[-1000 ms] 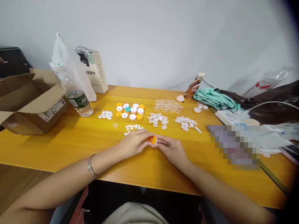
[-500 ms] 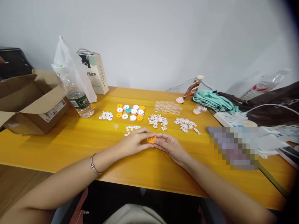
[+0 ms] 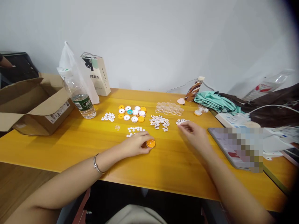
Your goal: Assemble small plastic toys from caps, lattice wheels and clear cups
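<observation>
My left hand (image 3: 139,143) is closed around the side of an orange round plastic cap (image 3: 151,143), held low over the table with its hollow face up. Over the right-hand cluster of white openwork plastic pieces (image 3: 180,121), my right hand (image 3: 195,132) stretches its fingers out, slightly blurred, and covers part of the cluster. A second pile of white openwork pieces (image 3: 159,121) lies between the two hands. Small white discs (image 3: 133,129) are scattered just beyond my left hand. Farther back sit orange, white and teal round caps (image 3: 134,119) in rows.
Clear plastic rings (image 3: 169,108) and small white knobs (image 3: 108,117) lie across the table. A cardboard box (image 3: 42,115) and a water bottle (image 3: 83,104) stand at left. At right are a brown drink bottle (image 3: 194,90), a phone (image 3: 213,137) and a power strip (image 3: 230,119).
My right hand has let go of the orange cap and moved right to the openwork pieces. My left hand keeps the cap, slightly lower. The view has shifted a little.
</observation>
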Available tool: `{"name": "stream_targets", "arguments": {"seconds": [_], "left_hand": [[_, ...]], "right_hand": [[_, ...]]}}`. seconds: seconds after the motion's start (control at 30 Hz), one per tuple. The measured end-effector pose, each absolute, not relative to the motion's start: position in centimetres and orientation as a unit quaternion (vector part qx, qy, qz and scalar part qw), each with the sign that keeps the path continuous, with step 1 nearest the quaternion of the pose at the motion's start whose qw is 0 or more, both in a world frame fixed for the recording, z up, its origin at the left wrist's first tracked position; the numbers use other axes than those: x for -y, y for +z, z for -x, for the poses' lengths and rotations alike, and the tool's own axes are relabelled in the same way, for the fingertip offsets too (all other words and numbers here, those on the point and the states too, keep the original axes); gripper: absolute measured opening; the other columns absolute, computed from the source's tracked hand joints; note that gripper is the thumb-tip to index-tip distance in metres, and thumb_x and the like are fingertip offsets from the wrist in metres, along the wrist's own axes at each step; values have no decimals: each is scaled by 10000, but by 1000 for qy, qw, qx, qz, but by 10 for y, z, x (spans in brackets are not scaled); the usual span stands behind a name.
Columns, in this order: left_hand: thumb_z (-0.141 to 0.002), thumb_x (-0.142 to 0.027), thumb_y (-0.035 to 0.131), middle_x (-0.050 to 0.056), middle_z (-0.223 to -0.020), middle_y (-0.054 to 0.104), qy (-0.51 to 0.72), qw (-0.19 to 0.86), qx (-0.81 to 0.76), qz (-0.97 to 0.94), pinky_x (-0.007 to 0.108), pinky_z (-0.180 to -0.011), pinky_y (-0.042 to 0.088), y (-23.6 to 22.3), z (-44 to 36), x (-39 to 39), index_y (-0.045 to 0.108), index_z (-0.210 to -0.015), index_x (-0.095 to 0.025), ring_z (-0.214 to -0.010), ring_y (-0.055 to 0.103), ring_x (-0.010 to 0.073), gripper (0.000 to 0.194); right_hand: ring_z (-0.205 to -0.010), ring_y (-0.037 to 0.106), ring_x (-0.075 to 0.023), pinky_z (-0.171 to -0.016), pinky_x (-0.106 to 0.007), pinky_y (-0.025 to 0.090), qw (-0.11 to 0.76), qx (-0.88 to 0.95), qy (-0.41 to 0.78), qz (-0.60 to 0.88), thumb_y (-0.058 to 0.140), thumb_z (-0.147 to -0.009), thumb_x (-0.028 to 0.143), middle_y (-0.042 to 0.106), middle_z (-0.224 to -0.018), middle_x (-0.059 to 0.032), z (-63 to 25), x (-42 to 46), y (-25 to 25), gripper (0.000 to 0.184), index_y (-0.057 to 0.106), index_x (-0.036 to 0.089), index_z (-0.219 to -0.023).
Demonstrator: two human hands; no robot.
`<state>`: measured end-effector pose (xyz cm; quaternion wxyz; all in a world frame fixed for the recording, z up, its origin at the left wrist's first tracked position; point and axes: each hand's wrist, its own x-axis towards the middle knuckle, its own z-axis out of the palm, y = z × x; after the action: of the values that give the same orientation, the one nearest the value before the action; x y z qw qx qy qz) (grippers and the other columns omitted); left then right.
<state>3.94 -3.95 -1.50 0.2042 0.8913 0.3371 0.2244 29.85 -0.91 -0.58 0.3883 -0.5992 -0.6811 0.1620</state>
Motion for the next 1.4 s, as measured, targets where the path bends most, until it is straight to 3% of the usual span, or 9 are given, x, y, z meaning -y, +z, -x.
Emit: {"name": "stream_targets", "arguments": {"seconds": [0.1,0.2,0.33,0.6,0.73,0.9,0.97,1.13,1.4], "left_hand": [[-759,-204,560,58,-924,570,217,199,-335,-895,306,-782,432,-14,-39,39,570,-1025,-182,-854,540,176,267],[-771,-226,559,64,-952,570,211,203,-319,-901,306,-804,426,-13,-38,39,564,-1022,-180,-887,536,180,255],[-782,-266,573,69,-970,568,198,215,-304,-907,303,-812,423,-11,-38,40,552,-1050,-178,-902,531,180,283],[-757,-439,600,75,-998,562,190,235,-290,-908,307,-824,424,-10,-38,41,542,-1091,-182,-928,532,190,426],[-772,-487,559,80,-1016,551,219,220,-319,-896,323,-850,427,-5,-38,44,512,-1149,-184,-953,527,197,486],[-865,-358,475,75,-1081,549,316,180,-334,-870,327,-871,430,-4,-39,45,471,-1193,-209,-975,530,174,360],[-871,-307,474,70,-1041,580,344,169,-331,-862,316,-835,447,-7,-40,43,482,-1183,-202,-927,550,161,329],[-860,-248,491,54,-852,642,383,174,-329,-845,271,-710,477,-12,-42,39,605,-967,-162,-774,589,137,179],[-847,-255,514,51,-872,652,407,167,-335,-833,242,-672,475,-10,-40,38,611,-974,-161,-723,584,113,186]], "right_hand": [[-565,558,-170,-536,-284,413,293,682,75,666,586,-674,341,644,-648,-57,-336,-4,-1,189,642,172,-739],[-635,583,-197,-581,-298,426,235,706,34,667,575,-662,311,663,-724,-77,-351,-8,-6,220,674,172,-801],[-720,604,-208,-660,-307,447,209,729,1,652,536,-679,301,666,-861,-85,-346,-9,-19,268,703,186,-855],[-750,606,-203,-656,-283,432,168,764,-7,622,500,-685,227,672,-829,-67,-340,-7,-21,187,674,192,-746],[-688,592,-190,-624,-285,422,233,756,79,607,503,-753,327,663,-748,-53,-323,5,-10,197,633,188,-704],[-745,605,-174,-712,-297,461,324,739,381,452,534,-777,436,663,-793,-48,-282,22,-3,282,632,178,-833],[-731,598,-158,-721,-300,466,338,718,451,409,562,-769,428,658,-789,-39,-266,26,-3,274,634,178,-853],[-648,564,-112,-684,-278,460,356,689,516,362,620,-743,364,625,-719,-3,-243,26,1,194,633,182,-808],[-593,540,-93,-603,-253,447,382,681,522,344,663,-693,303,592,-673,22,-233,11,7,144,610,187,-760]]}}
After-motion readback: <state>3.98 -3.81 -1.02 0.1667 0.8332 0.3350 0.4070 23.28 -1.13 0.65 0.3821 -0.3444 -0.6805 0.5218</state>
